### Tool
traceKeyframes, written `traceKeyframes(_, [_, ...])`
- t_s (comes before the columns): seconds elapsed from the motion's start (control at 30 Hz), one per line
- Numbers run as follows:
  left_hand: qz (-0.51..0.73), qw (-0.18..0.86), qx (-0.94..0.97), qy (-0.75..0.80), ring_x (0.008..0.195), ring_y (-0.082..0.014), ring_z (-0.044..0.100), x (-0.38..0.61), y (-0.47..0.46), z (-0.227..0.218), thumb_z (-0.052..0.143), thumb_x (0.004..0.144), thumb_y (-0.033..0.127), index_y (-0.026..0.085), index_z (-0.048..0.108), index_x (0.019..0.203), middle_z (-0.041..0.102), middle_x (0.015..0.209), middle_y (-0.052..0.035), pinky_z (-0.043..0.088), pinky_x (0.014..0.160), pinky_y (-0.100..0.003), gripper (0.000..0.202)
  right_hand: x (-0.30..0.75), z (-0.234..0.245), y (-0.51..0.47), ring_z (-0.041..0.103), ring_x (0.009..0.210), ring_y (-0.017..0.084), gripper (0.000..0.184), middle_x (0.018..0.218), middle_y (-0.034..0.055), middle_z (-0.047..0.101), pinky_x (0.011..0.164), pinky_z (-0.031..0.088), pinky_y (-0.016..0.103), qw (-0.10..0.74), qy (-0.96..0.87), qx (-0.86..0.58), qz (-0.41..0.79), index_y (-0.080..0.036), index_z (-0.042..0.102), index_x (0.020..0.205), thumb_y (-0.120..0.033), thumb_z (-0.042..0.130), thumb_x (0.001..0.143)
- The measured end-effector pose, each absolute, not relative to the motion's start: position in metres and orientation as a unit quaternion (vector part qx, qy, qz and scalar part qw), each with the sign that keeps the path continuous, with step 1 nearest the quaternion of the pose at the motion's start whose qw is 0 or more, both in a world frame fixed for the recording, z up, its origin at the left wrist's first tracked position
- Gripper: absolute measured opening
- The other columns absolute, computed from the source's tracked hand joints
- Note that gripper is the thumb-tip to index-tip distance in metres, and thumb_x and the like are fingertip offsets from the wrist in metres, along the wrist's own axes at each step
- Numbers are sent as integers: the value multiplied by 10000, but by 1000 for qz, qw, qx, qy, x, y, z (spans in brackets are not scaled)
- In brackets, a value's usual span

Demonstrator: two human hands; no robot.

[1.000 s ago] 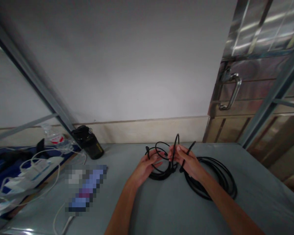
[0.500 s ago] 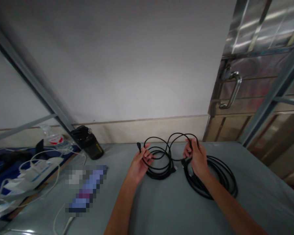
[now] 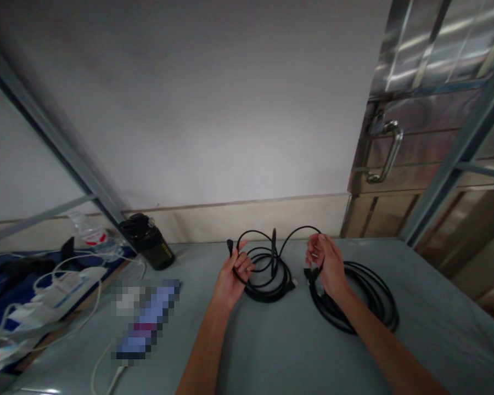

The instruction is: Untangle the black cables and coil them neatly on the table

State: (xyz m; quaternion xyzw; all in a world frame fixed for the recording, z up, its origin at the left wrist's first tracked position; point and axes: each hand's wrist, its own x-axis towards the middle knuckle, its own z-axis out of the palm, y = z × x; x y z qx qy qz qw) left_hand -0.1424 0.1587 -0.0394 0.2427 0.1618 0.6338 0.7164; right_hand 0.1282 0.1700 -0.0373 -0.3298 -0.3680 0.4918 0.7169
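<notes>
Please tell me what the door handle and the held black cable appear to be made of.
Door handle: polished metal, probably steel, judging by bright highlights. Held black cable: likely smooth, dullish plastic or rubber, since it bends in rounded loops; which is unclear.

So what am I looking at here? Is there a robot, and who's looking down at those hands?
There's no robot! These are a person's own bare hands, and the camera sits on that person's head, looking forward and down. That's why the arms come in from the bottom.

The left hand holds a thin black cable near one plug end, and the right hand holds another part of it. Most of it lies in loops on the grey table. A thicker black coil lies by the right hand. Over on the left are a black container and a blurred-out shape.
</notes>
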Motion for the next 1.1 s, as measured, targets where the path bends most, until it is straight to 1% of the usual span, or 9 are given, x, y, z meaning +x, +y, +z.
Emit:
traceKeyframes(0.1, [635,722,229,152,548,-74,400,-144,159,-40,823,1058,234,174,752,1338,404,667,115,476,592,-216,294,128,-36,171,537,595,128,425,747,-37,599,506,471,262,720,-359,-321,500,-254,779,960,-666,862,894])
traceKeyframes(0.23, [642,724,211,137,544,-76,422,-146,159,-40,761,1102,222,191,731,1363,427,663,109,437,554,-209,265,128,-30,171,549,692,143,401,768,-9,615,609,495,276,719,-347,-298,523,-227,857,964,-606,918,846])
traceKeyframes(0.33, [650,722,198,130,531,-71,440,-148,159,-39,739,1118,227,172,738,1324,437,647,111,444,546,-212,213,131,-24,169,508,714,142,400,790,-10,592,634,486,278,712,-332,-274,555,-223,884,1014,-571,947,827])
traceKeyframes(0.47, [658,717,185,137,501,-69,423,-150,161,-40,705,1145,280,148,748,1251,404,609,117,404,502,-220,175,138,-21,170,469,717,136,375,822,-24,539,681,512,285,714,-300,-234,587,-226,883,1076,-530,933,861])
traceKeyframes(0.6, [669,709,161,156,453,-70,337,-154,165,-46,544,1211,398,161,754,1110,343,570,120,307,439,-228,332,140,-27,173,482,740,145,340,835,-27,522,753,561,292,709,-280,-224,607,-242,869,1101,-516,907,903])
traceKeyframes(0.77, [674,708,140,160,408,-81,231,-165,169,-53,455,1223,483,196,712,983,227,560,129,175,377,-223,454,137,-32,172,516,767,129,384,847,-36,574,796,590,272,680,-273,-196,652,-252,854,1170,-496,955,892])
traceKeyframes(0.93, [677,709,130,146,390,-79,162,-174,169,-55,435,1225,502,213,651,894,161,570,132,127,353,-227,490,130,-31,165,496,729,120,346,804,-43,566,758,591,275,628,-287,-191,698,-241,852,1156,-473,949,918])
traceKeyframes(1.03, [671,716,132,141,384,-68,173,-173,167,-55,473,1220,488,219,637,872,182,561,134,155,351,-197,470,125,-29,160,453,694,112,369,772,-45,528,691,555,256,592,-302,-179,725,-197,858,1142,-470,953,913])
traceKeyframes(1.1, [659,726,136,142,379,-61,197,-171,164,-54,513,1212,465,220,665,911,211,558,134,156,350,-185,417,122,-28,157,413,670,106,380,751,-51,496,641,515,241,569,-310,-169,743,-178,860,1132,-467,958,906])
